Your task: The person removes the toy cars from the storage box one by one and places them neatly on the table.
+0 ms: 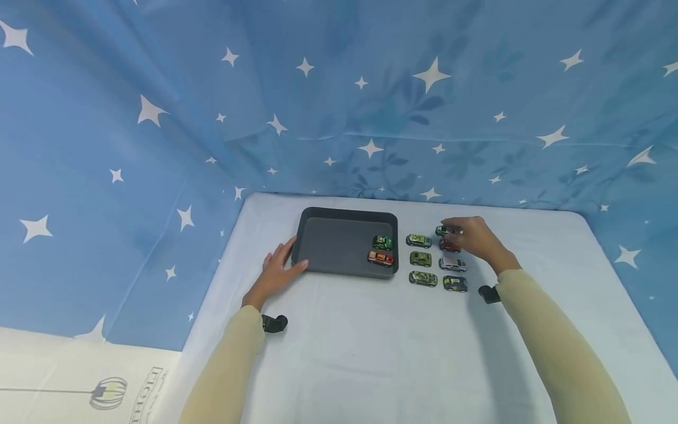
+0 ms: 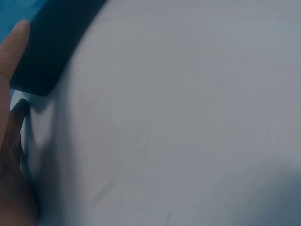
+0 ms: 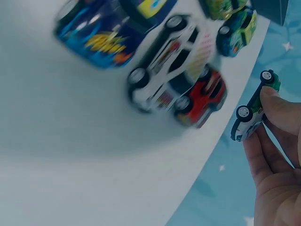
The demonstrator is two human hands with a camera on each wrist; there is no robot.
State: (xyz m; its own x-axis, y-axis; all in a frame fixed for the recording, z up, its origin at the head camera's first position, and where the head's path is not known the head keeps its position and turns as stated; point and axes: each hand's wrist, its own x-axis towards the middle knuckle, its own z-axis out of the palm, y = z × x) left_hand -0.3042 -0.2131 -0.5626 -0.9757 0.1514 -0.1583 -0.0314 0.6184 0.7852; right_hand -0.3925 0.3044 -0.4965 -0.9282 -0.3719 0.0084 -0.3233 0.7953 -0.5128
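Note:
My right hand pinches a green-and-white toy car between thumb and fingers, above the far end of the right column of cars. Just below it in the head view is a red toy car, then a white one and a dark blue one. My left hand lies with fingers spread at the near-left corner of a dark grey tray, fingertips right at its rim. Inside the tray's right side are a green toy car and an orange-and-white one.
Between the tray and the right column stands another column: a yellow-green car, an olive car and a camouflage car. Everything rests on a white-covered table. A blue starry curtain hangs behind its far edge.

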